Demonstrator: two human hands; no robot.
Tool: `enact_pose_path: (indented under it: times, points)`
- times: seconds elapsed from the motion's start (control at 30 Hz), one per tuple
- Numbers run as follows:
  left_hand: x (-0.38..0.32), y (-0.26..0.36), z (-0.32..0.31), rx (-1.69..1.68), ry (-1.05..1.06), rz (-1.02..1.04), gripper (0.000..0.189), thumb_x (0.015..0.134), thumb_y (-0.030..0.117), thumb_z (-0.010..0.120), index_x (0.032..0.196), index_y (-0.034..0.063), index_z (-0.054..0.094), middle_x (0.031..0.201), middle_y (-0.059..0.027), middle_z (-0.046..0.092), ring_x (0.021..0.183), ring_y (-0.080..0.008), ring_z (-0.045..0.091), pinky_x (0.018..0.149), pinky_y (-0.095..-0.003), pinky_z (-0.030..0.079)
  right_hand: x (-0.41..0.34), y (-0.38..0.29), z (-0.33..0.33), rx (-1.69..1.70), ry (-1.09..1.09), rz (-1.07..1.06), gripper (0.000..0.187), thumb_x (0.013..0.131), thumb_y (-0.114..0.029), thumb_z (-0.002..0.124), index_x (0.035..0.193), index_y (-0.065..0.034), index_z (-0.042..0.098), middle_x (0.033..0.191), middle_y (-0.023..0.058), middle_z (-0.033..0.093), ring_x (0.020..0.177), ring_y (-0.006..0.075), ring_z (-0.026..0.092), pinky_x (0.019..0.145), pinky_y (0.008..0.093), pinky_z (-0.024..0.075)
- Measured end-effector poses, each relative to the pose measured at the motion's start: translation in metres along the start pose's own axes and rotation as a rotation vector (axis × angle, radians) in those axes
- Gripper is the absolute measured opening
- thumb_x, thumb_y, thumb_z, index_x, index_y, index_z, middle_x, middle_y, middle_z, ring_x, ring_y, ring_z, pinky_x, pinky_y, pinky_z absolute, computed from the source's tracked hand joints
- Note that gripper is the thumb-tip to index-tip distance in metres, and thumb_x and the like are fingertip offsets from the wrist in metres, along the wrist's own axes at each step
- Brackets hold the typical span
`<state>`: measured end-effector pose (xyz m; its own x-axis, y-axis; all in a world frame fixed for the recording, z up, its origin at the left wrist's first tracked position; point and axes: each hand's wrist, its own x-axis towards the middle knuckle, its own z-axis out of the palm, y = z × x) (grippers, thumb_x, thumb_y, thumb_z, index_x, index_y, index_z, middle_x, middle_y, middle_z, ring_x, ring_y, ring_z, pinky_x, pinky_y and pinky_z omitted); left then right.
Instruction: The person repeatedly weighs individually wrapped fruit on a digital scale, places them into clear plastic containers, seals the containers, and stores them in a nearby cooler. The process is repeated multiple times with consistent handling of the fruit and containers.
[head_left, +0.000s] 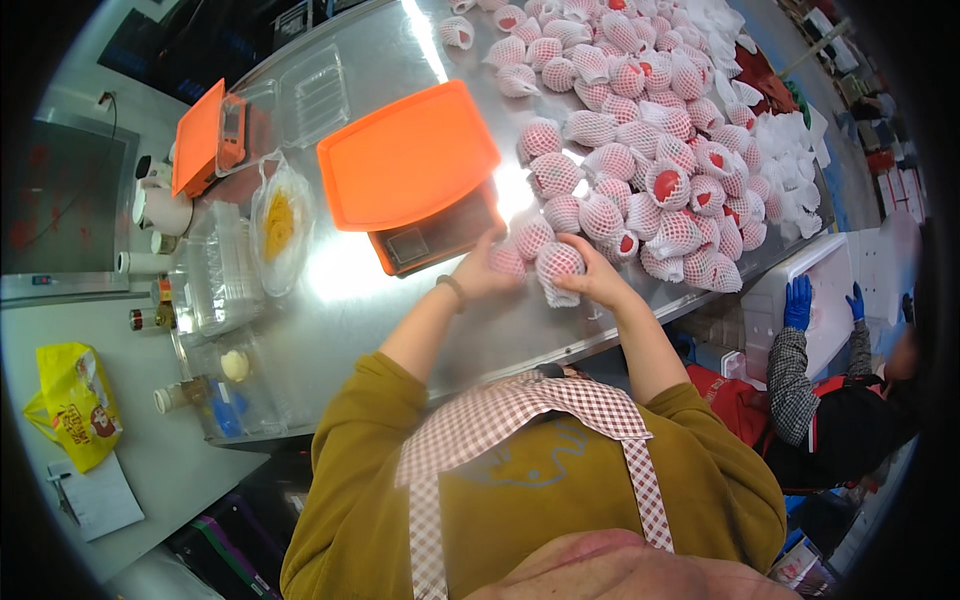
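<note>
My left hand (484, 271) closes around a red round fruit in a white foam net (509, 261), just right of the orange-topped scale. In my right hand (596, 276) is another foam-netted fruit (559, 264), held between thumb and fingers. A third netted fruit (534, 238) lies between the two hands, towards the pile. Beyond them a large heap of netted red fruits (637, 142) spreads over the steel table (480, 337). The digital scale (431, 244) has an orange tray (409, 157) on top.
Clear plastic boxes (315, 97) lie behind the scale, beside a second orange scale (199, 142). At the left are stacked clear containers (217, 270), a bag with something yellow (279, 225) and jars. A co-worker in blue gloves (798, 304) handles a white foam box (817, 277) at right.
</note>
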<state>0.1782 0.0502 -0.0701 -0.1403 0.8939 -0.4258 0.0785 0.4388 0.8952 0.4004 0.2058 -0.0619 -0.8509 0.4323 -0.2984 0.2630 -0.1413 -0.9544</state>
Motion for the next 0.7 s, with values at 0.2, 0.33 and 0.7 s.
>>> enact_pose_path:
  times: [0.2, 0.33, 0.7]
  points:
    - [0.021, -0.015, 0.004, 0.01, -0.205, 0.0, 0.116, 0.069, 0.026, 0.086, 0.154, 0.0005, 0.012, 0.15, -0.0223, 0.036, 0.137, -0.026, 0.04, 0.112, -0.0378, 0.036, 0.0, 0.038, -0.006, 0.437, 0.064, 0.22, 0.079, 0.08, -0.009, 0.075, 0.148, -0.001, 0.035, 0.129, 0.0143, 0.056, 0.115, 0.0211, 0.058, 0.097, 0.0354, 0.0482]
    - [0.02, 0.007, 0.004, -0.247, -0.302, -0.049, 0.119, 0.068, 0.025, 0.087, 0.155, 0.0003, 0.009, 0.153, -0.018, 0.033, 0.141, -0.0254, 0.034, 0.114, -0.0375, 0.032, 0.012, 0.041, 0.008, 0.626, 0.068, 0.162, 0.08, 0.08, -0.008, 0.074, 0.149, -0.0022, 0.034, 0.129, 0.012, 0.056, 0.116, 0.0209, 0.057, 0.098, 0.0353, 0.0474]
    - [-0.038, 0.081, -0.121, -0.162, -0.031, 0.337, 0.105, 0.067, 0.015, 0.079, 0.153, -0.0002, 0.021, 0.148, -0.0153, 0.038, 0.135, -0.0268, 0.041, 0.108, -0.0381, 0.039, 0.092, -0.081, 0.063, 0.369, -0.039, -0.145, 0.081, 0.075, -0.015, 0.081, 0.144, -0.0017, 0.041, 0.124, 0.0096, 0.061, 0.113, 0.0187, 0.06, 0.098, 0.0339, 0.048]
